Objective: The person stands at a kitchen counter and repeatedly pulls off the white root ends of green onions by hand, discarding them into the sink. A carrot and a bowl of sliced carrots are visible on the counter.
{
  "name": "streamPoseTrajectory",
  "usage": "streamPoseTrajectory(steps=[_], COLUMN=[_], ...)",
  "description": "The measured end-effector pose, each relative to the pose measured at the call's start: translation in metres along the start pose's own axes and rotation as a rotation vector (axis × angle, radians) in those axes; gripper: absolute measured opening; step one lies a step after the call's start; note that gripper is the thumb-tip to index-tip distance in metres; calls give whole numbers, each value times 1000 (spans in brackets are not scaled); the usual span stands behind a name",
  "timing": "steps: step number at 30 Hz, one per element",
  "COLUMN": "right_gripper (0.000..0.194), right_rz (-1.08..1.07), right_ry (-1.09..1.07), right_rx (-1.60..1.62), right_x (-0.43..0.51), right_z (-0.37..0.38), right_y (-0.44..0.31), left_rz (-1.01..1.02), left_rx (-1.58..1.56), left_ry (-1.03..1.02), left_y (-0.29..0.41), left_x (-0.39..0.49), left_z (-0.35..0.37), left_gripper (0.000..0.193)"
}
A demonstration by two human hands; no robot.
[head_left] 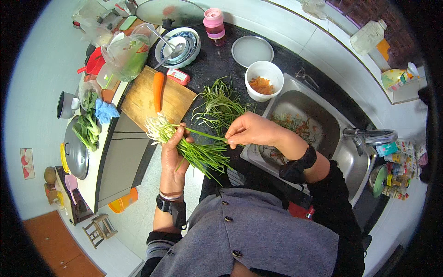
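My left hand (174,149) grips a bunch of green chives or thin spring onions (204,152), their white bulb ends pointing to the upper left. With thumb and fingers pinched, my right hand (254,131) holds the tip of a green stalk (207,134) that stretches across from the bunch. Just beyond my right hand, a loose heap of thin green leaves (221,104) lies on the black counter. A peeled carrot (158,90) rests on a wooden cutting board (136,100), beyond the white bulb ends.
At right, a steel sink (332,138) with a faucet (372,135) contains vegetable scraps (294,128). A white tub (251,78) of orange pieces stands by its corner. Farther back are stacked bowls (195,45), a round lid (252,51) and a pink bottle (214,24). Leafy greens (88,130) lie left.
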State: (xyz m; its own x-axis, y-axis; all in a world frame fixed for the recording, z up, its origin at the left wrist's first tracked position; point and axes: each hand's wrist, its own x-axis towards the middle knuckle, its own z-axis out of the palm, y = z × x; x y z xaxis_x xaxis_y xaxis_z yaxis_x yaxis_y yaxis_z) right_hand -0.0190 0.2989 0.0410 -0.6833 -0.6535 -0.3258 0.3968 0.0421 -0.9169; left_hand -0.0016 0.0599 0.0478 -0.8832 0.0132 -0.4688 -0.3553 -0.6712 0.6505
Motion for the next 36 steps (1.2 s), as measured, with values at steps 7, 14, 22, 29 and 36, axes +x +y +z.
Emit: streamPoseTrajectory(steps=[7,14,22,29,36], right_gripper=[9,9,22,10,9], right_rz=[29,48,176,-23,-248], right_ry=[242,709,686,689,610], right_rx=[228,301,-1411,-808,-842], right_x=[-10,-44,-83,-15,47], right_z=[1,-21,-38,-20,-16], right_y=[12,64,87,37,14], left_rz=[-81,-108,-144,-173,-159], left_rx=[-37,7,226,248,114], left_ry=[-68,-180,-144,-92,-11], left_y=[-9,-15,-18,-14,-5], left_x=[-3,-9,-11,-9,-7], left_z=[7,15,17,5,-37], left_gripper=[19,28,24,25,23])
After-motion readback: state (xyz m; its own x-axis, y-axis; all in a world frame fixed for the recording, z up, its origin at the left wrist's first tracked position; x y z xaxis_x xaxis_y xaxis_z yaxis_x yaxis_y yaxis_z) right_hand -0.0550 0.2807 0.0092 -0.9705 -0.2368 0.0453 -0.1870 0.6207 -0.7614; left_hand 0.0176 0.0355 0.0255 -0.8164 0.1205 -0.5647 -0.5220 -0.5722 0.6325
